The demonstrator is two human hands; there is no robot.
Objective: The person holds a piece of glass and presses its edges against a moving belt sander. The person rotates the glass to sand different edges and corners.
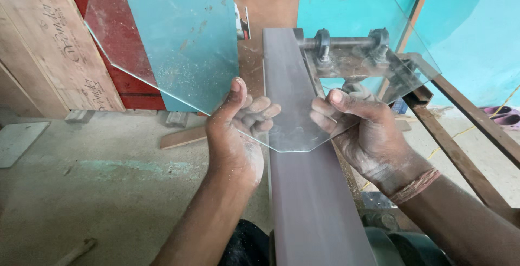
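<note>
Here the grey sanding belt (303, 190) runs away from the person on its rusty metal frame (460, 136), and a clear glass pane (216, 44) with clipped corners is held tilted over it. Left hand (235, 130) and right hand (363, 130) pinch its near edge, 2 dusty grips steadying it.

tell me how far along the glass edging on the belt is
Done, by the look of it: the glass pane already has clipped corners and dust on its face. In hand: left hand and right hand hold its lower edge over the sanding belt; contact is unclear. Left: cannot tell which edges remain unground.
</note>
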